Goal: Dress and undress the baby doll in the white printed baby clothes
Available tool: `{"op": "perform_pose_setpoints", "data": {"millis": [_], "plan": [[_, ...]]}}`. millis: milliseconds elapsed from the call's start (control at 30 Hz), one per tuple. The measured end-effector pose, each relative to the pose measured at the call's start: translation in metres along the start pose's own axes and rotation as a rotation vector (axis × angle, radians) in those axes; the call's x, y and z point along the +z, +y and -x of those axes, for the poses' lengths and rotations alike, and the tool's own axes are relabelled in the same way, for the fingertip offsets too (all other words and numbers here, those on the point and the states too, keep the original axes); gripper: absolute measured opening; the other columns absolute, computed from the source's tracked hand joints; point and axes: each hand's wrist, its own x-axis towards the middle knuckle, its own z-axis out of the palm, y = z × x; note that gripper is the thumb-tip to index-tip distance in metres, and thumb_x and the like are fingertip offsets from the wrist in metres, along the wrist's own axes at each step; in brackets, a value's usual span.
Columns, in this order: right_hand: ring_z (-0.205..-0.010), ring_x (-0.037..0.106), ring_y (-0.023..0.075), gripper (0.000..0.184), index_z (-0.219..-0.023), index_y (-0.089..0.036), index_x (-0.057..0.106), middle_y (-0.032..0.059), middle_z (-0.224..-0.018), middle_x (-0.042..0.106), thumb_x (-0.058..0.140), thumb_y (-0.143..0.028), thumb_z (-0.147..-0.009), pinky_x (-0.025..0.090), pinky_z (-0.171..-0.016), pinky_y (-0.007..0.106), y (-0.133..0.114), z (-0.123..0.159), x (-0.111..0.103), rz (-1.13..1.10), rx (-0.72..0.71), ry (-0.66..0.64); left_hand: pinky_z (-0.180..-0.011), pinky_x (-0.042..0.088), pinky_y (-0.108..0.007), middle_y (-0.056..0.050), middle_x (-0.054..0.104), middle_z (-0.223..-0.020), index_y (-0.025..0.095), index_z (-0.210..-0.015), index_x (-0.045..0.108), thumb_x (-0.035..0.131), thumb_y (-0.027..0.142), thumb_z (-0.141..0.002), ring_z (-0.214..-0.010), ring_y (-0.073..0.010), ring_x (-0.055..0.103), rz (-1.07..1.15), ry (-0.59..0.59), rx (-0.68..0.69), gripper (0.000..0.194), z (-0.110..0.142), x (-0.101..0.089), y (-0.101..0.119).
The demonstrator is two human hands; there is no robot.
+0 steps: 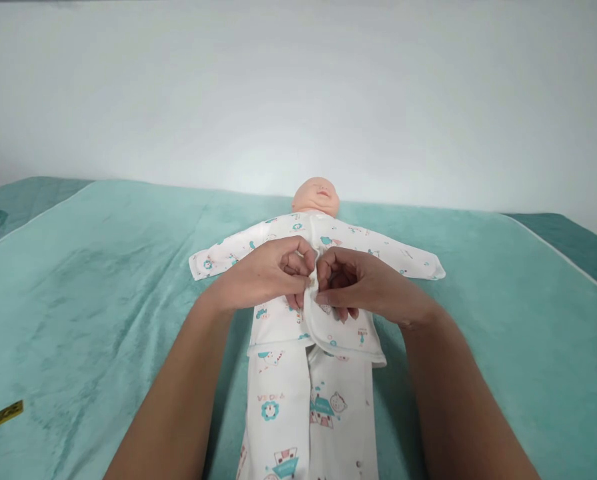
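Note:
A baby doll (pixel 317 195) lies on its back with its head at the far end. It wears a white baby jacket (pixel 281 327) printed with small teal and pink figures, its sleeves spread to both sides, over matching baby pants (pixel 278 400). Over the chest, my left hand (pixel 285 270) pinches the left side of the jacket's front opening. Opposite it, my right hand (pixel 351 280) has its fingers closed on the other front edge. The two hands almost meet at the opening. Whatever fastener lies between the fingertips is mostly hidden.
A teal plush blanket (pixel 103 300) covers the surface under the doll. Behind it rises a plain white wall (pixel 298 87). At the lower left lies a yellow strip with dark markings (pixel 1 418). Darker teal fabric (pixel 568 243) shows at the far right.

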Motion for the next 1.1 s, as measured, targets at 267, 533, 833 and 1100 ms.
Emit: {"op": "perform_pose_setpoints", "data": {"millis": [267, 533, 833, 1100], "plan": [[-0.049, 0.055, 0.0077, 0.020, -0.083, -0.021, 0.048, -0.0051, -0.066, 0.054, 0.068, -0.026, -0.078, 0.041, -0.043, 0.020, -0.0007, -0.0012, 0.0025, 0.035, 0.037, 0.018, -0.053, 0.050, -0.023, 0.006, 0.055, -0.060, 0.020, -0.085, 0.047, 0.053, 0.005, -0.068, -0.052, -0.0093, 0.059, 0.020, -0.013, 0.016, 0.024, -0.0010, 0.0012, -0.0003], [-0.046, 0.050, 0.0067, 0.021, -0.081, -0.022, 0.048, -0.0058, -0.065, 0.053, 0.067, -0.025, -0.076, 0.040, -0.039, 0.020, -0.0006, -0.0015, 0.0021, 0.049, 0.067, 0.031, -0.051, 0.050, -0.023, 0.007, 0.055, -0.059, 0.020, -0.085, 0.048, 0.052, 0.004, -0.068, -0.051, -0.0093, 0.059, 0.044, 0.001, 0.052, 0.024, -0.0014, 0.0016, -0.0028], [-0.048, 0.055, 0.0091, 0.027, -0.080, -0.022, 0.045, -0.0059, -0.062, 0.055, 0.070, -0.032, -0.077, 0.043, -0.042, 0.021, -0.0039, -0.0001, 0.0033, 0.041, 0.091, -0.007, -0.049, 0.049, -0.021, 0.007, 0.055, -0.060, 0.019, -0.085, 0.048, 0.052, 0.005, -0.070, -0.050, -0.0090, 0.059, 0.036, 0.025, 0.072, 0.021, -0.0010, 0.0027, -0.0022], [-0.049, 0.056, 0.0089, 0.030, -0.083, -0.021, 0.050, -0.0034, -0.067, 0.061, 0.071, -0.042, -0.078, 0.042, -0.043, 0.021, -0.0001, -0.0007, -0.0008, 0.011, 0.040, -0.065, -0.051, 0.052, -0.020, 0.005, 0.059, -0.067, 0.018, -0.089, 0.053, 0.054, 0.010, -0.076, -0.052, -0.0073, 0.059, 0.069, -0.013, 0.104, 0.016, -0.0006, 0.0008, -0.0031]]}}
